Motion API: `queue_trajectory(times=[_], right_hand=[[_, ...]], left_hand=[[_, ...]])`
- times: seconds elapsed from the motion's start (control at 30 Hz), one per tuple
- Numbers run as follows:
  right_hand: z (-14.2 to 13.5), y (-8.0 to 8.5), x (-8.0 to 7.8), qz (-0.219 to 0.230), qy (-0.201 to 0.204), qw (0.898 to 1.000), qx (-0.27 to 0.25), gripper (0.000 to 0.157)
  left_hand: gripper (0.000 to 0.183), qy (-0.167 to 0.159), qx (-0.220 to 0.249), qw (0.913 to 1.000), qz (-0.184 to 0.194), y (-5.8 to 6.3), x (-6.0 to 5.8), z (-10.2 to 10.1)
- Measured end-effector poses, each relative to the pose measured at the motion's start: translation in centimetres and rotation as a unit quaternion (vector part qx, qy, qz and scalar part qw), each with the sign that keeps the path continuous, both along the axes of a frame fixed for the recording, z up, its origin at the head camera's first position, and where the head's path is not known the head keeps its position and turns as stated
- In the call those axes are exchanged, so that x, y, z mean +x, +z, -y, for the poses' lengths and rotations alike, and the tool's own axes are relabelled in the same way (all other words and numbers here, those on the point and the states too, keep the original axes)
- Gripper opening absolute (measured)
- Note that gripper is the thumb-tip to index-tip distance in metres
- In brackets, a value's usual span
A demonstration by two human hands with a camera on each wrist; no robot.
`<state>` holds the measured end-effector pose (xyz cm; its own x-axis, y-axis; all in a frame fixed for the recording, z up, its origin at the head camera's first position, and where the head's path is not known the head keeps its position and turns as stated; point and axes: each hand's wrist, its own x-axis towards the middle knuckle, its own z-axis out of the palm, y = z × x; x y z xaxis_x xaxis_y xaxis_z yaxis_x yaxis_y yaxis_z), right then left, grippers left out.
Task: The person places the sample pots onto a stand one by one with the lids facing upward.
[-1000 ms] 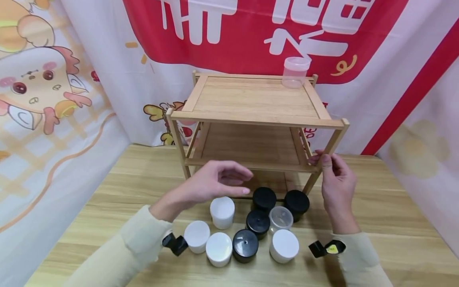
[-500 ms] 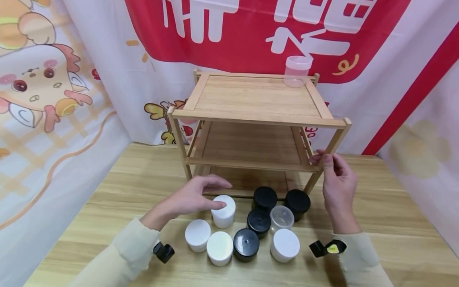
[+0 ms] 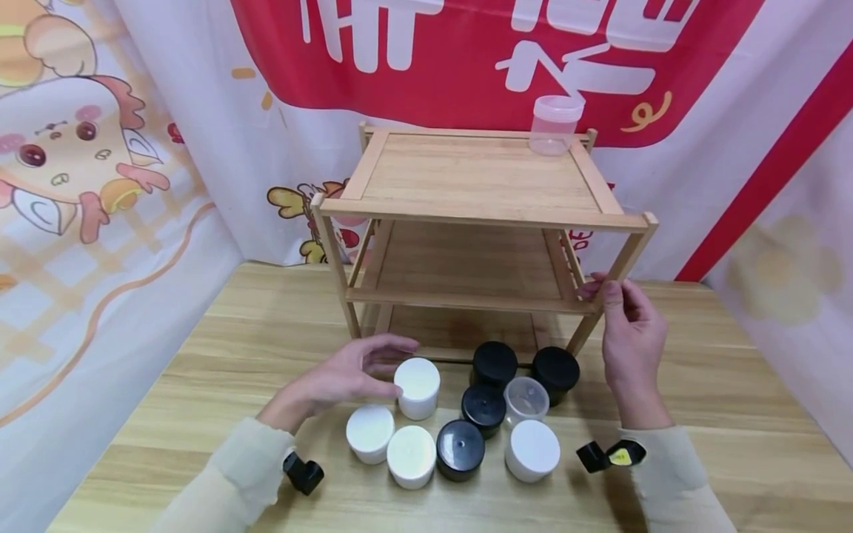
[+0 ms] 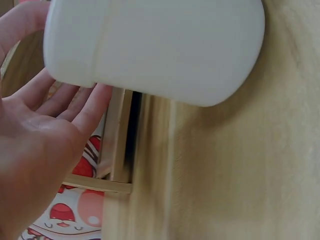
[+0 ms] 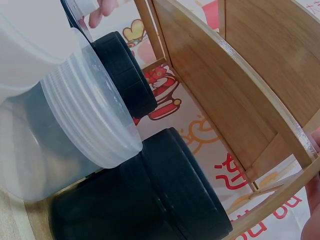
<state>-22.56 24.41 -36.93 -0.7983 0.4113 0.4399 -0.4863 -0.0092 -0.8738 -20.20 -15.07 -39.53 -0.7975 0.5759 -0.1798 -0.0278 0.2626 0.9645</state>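
My left hand (image 3: pixel 349 374) is at a white lidded jar (image 3: pixel 417 389), the thumb at its left side and the fingers reaching behind it. In the left wrist view, this white jar (image 4: pixel 165 45) fills the top, with the palm visible beside its lid. At the right, my right hand (image 3: pixel 633 337) grips the front right post of a three-tier wooden shelf (image 3: pixel 480 178), thumb in front and fingers behind. On the table before the shelf stand more white jars (image 3: pixel 411 457), several black jars (image 3: pixel 460 449) and a clear jar (image 3: pixel 526 400), grouped closely.
One clear jar (image 3: pixel 555 126) with a lid stands on the top tier, at the back right. Printed cloth (image 3: pixel 166 185) hangs behind and at both sides of the wooden tabletop (image 3: pixel 220 355). In the right wrist view, black (image 5: pixel 170 190) and clear jars (image 5: pixel 95 105) stand near the shelf.
My left hand has come down and left, from above the jars to the side of the back white jar. The right hand stays on the post.
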Motion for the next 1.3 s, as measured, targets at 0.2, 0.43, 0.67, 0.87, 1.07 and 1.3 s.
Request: queue_trajectory(times=[0.2,0.43,0.67,0.87,1.07,1.3], right_hand=[[-0.1,0.1,0.2,0.015,-0.005,1.0,0.014,0.039],[-0.2,0.1,0.2,0.025,-0.004,1.0,0.018,0.037],[-0.2,0.0,0.3,0.035,-0.005,0.999,0.023,0.039],[-0.3,0.0,0.2,0.033,-0.008,0.999,0.024,0.039],[-0.3,-0.1,0.3,0.034,-0.01,0.999,0.034,0.037],[-0.4,0.0,0.2,0.034,-0.011,0.998,0.042,0.042]], left_hand=[[0.08,-0.03,0.006,0.9995,-0.002,-1.1,-0.3,0.1],[0.08,-0.047,-0.002,0.9987,-0.019,-2.3,-0.9,-0.1],[0.079,-0.042,0.005,0.9991,-0.002,-3.4,-1.0,-0.1],[0.08,-0.028,0.004,0.9995,0.01,-3.7,-1.1,-0.1],[0.081,-0.019,-0.005,0.9997,0.017,-3.8,-1.1,-0.2],[0.082,-0.008,-0.022,0.9996,0.019,-3.6,-1.0,-0.3]])
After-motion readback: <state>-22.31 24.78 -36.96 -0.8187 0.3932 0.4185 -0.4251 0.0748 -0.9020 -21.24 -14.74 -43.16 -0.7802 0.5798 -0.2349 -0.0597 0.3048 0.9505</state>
